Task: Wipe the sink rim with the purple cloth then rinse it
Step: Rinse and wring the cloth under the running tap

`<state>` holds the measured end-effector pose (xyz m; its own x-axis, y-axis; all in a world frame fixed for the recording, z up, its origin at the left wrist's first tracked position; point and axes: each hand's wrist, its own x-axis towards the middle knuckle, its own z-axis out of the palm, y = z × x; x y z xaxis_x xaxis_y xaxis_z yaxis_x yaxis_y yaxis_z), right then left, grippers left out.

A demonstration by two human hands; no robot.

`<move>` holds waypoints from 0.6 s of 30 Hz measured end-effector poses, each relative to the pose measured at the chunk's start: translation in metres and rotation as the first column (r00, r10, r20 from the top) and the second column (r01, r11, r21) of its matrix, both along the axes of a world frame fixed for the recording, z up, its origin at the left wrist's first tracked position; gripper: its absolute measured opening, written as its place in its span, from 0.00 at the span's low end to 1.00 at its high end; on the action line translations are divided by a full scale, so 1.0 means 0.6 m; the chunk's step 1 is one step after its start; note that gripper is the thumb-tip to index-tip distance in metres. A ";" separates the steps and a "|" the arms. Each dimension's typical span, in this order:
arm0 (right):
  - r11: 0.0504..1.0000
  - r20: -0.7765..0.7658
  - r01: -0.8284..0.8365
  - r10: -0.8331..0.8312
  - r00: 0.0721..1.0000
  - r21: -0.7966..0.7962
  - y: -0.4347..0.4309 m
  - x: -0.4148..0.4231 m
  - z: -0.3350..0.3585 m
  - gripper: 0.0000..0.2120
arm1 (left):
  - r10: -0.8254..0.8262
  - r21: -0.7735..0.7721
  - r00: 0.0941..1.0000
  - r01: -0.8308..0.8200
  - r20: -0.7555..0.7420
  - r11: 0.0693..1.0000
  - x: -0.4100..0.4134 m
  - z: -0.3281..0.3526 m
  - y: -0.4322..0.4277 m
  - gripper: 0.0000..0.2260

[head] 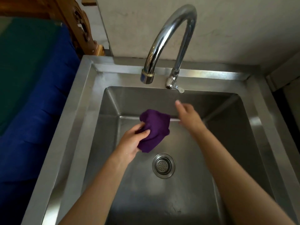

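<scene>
Two bare hands reach over a steel sink, seen from above. The left hand (pixel 132 141) is closed around the lower left part of a crumpled purple cloth (pixel 154 129), thumb on top and fingers curled under the fabric. The cloth is bunched, held in the air above the basin floor, and most of it sticks out up and to the right of the gripping hand. The right hand (pixel 186 113) is just beside the cloth's right edge, fingers loosely spread and pointing toward the back of the sink; it holds nothing. It is blurred, so whether it touches the cloth cannot be told. Both forearms enter from the bottom of the view.

Below the hands lies a deep rectangular stainless steel sink (pixel 78 127) with a broad flat rim. A round metal drain strainer (pixel 163 165) sits in the basin floor, near and below the cloth. At the back rim stands a tall curved chrome faucet (pixel 172 30), its spout opening hanging above the back edge of the basin, above the cloth. A small lever handle (pixel 179 89) sits at the faucet's base, just beyond the right hand's fingertips. No water shows at the spout.

Behind the sink is a pale, stained wall (pixel 235 30). To the left lie blue fabric (pixel 40 103) and green fabric (pixel 24 62), with carved brown wooden furniture (pixel 81 25) behind them.
</scene>
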<state>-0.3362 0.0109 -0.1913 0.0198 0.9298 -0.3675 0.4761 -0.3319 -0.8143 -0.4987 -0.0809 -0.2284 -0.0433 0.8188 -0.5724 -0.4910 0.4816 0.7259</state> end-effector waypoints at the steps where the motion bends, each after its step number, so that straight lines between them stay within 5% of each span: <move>1: 0.999 0.056 0.022 -0.024 0.998 0.023 0.025 -0.001 0.007 0.24 | 0.035 0.015 0.999 -0.035 -0.016 0.999 -0.003 0.001 0.000 0.14; 10: 0.936 0.161 -0.299 0.329 0.931 -0.183 0.152 -0.029 0.050 0.26 | 0.145 0.089 0.988 -0.149 0.052 0.985 -0.021 0.013 0.007 0.19; 18: 0.924 0.145 -0.323 0.355 0.924 -0.204 0.147 -0.037 0.048 0.25 | 0.208 0.056 0.975 -0.212 0.073 0.976 -0.027 0.009 0.006 0.21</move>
<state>-0.3582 0.0993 -0.1627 -0.2060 0.8142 -0.5428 0.7151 -0.2533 -0.6515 -0.5150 -0.0773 -0.2227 -0.1819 0.8298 -0.5275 -0.6247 0.3168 0.7137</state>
